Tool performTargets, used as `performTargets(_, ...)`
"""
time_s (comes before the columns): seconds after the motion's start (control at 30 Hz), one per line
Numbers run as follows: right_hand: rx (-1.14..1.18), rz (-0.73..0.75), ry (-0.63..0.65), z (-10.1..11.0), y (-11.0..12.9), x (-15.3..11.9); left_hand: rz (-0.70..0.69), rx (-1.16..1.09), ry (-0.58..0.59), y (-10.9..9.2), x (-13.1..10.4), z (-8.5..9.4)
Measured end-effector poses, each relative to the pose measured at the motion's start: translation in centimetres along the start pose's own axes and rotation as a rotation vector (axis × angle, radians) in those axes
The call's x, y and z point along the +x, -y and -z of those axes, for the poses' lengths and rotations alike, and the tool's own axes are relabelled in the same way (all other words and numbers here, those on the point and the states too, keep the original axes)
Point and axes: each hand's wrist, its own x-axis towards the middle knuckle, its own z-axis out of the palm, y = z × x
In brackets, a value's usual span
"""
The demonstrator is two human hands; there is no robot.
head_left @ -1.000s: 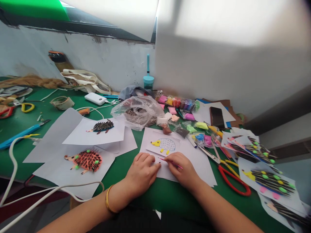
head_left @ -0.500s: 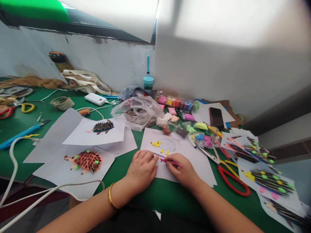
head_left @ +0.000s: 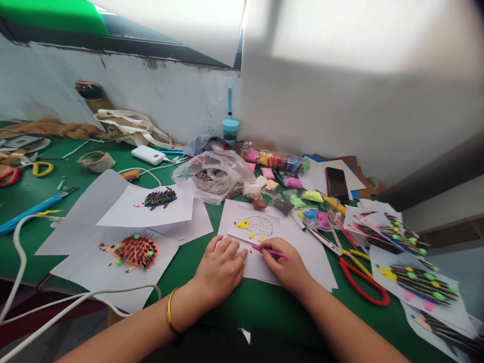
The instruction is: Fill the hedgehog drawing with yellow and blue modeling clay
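My right hand [head_left: 284, 263] pinches a slim pink pen-like tool [head_left: 275, 252], whose tip points left just above a white sheet of paper [head_left: 302, 252]. A tiny dark mark or bit [head_left: 250, 251] shows on the sheet near that tip. My left hand [head_left: 221, 266] lies flat, palm down, over the sheet's left edge with its fingers a little apart, and holds nothing. Just beyond both hands, a smaller paper with a hedgehog drawing [head_left: 258, 226], yellow-faced and blue-outlined, rests on the white sheet.
Red-handled scissors [head_left: 363, 285] and finished hedgehog pictures [head_left: 419, 282] lie to the right. A plastic bag of seeds [head_left: 214, 176] and packets of coloured clay [head_left: 297, 200] stand behind. More hedgehog pictures [head_left: 138, 252], a white cable [head_left: 86, 295] and a blue craft knife [head_left: 38, 212] are left.
My right hand and the pink tool have shifted slightly right, with the tip lifting away from the dark mark. My left hand has drawn slightly left, its fingers less bunched.
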Motion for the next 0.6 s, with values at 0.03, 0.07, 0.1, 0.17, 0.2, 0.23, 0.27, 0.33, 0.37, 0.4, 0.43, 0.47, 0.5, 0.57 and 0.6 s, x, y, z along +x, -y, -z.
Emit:
performTargets(0.03,0.001,0.0,0.002,-0.01,0.0,0.0,0.004,-0.004,0.002,-0.02,0.07,-0.02)
performTargets(0.07,0.002,0.0,0.002,-0.02,0.0,0.0,0.009,-0.01,0.007,-0.04,0.18,-0.06)
performTargets(0.1,0.003,-0.001,0.002,-0.03,0.01,0.01,0.014,-0.017,0.015,-0.04,0.31,-0.09)
performTargets(0.17,0.008,-0.005,0.002,-0.04,0.05,0.03,0.024,-0.036,0.032,-0.01,0.56,-0.11)
performTargets(0.2,0.013,-0.01,0.0,-0.04,0.08,0.03,0.029,-0.05,0.042,0.03,0.65,-0.08)
performTargets(0.23,0.021,-0.017,-0.001,-0.04,0.11,0.02,0.038,-0.069,0.049,0.1,0.72,-0.03)
performTargets(0.27,0.03,-0.027,-0.002,-0.03,0.14,-0.01,0.052,-0.091,0.052,0.18,0.75,0.03)
performTargets(0.33,0.048,-0.049,0.003,-0.04,0.18,-0.07,0.087,-0.142,0.052,0.38,0.75,0.13)
performTargets(0.37,0.053,-0.056,0.01,-0.04,0.19,-0.11,0.104,-0.166,0.05,0.49,0.73,0.14)
performTargets(0.4,0.055,-0.059,0.019,-0.05,0.2,-0.15,0.116,-0.187,0.049,0.6,0.71,0.12)
performTargets(0.43,0.052,-0.059,0.029,-0.05,0.2,-0.17,0.127,-0.202,0.049,0.71,0.68,0.08)
performTargets(0.47,0.048,-0.056,0.04,-0.05,0.22,-0.19,0.136,-0.216,0.05,0.79,0.65,0.01)
performTargets(0.5,0.043,-0.054,0.049,-0.05,0.24,-0.2,0.145,-0.229,0.052,0.86,0.63,-0.05)
performTargets(0.57,0.04,-0.053,0.059,-0.01,0.32,-0.19,0.17,-0.269,0.057,0.92,0.61,-0.11)
performTargets(0.6,0.043,-0.057,0.057,0.03,0.37,-0.17,0.188,-0.298,0.061,0.92,0.63,-0.07)
